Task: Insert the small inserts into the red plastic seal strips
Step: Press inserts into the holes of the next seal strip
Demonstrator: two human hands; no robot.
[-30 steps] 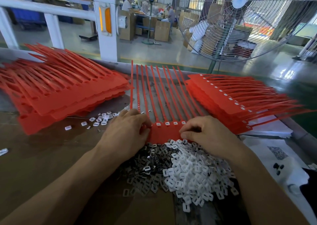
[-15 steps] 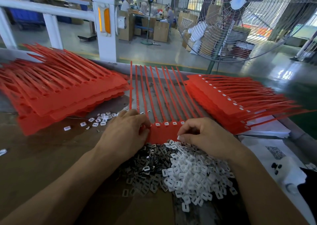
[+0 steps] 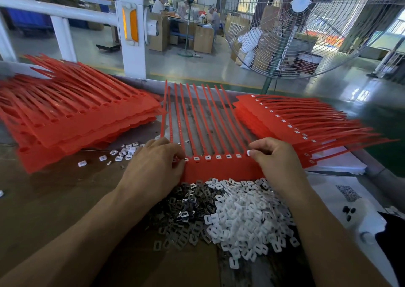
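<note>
Since 1.0 s ago, right hand [image 3: 278,161] shifts to strip's right end, pinching a white insert [image 3: 248,152] over the last socket. Left hand [image 3: 153,166] grips red seal strip [image 3: 221,168] at its left edge. Advice: square insert, press straight down.

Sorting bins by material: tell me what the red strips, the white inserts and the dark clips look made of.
Red strips: moulded plastic, matte, thin bendy tails. White inserts: plastic by the look, opaque, slightly glossy. Dark clips: probably stamped metal, grey with bright glints.
</note>
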